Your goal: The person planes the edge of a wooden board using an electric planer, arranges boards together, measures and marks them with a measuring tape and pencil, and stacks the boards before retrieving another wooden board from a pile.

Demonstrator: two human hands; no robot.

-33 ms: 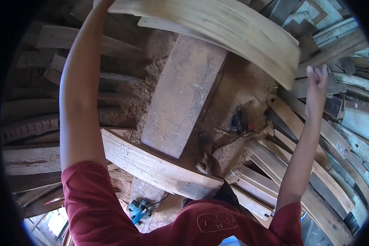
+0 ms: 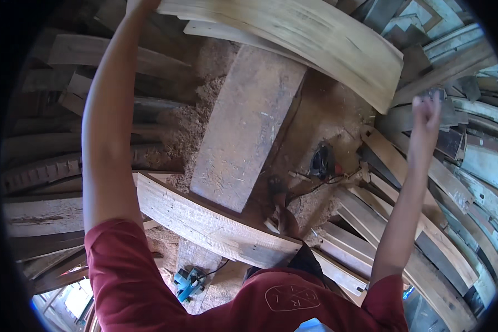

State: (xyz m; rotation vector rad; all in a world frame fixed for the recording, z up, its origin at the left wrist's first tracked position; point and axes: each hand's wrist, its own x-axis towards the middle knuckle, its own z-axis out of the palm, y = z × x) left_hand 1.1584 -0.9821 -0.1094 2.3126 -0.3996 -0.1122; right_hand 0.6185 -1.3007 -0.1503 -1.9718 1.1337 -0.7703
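A wide, pale wooden board (image 2: 293, 39), gently curved in this view, spans the top of the view. My left hand (image 2: 144, 4) is at its left end, cut off by the upper edge, so its fingers are hidden and their grip cannot be made out. Beyond the board's right end, my right hand (image 2: 428, 109) is raised and apart from it. Its fingers look spread with a gap between them, and nothing shows in them. Under the wide board, the edge of a second pale board (image 2: 221, 33) sticks out.
A long, dusty plank (image 2: 249, 127) lies below the boards. Another pale board (image 2: 216, 227) crosses in front of my body. A dark power tool (image 2: 322, 161) sits by my foot, and a teal power tool (image 2: 188, 284) at lower left. Timber (image 2: 404, 160) stacks line both sides; sawdust (image 2: 191, 127) covers the floor.
The wide board's left end has shifted slightly right, and its right end has moved a little up and left, now less blurred. My right hand has hardly moved.
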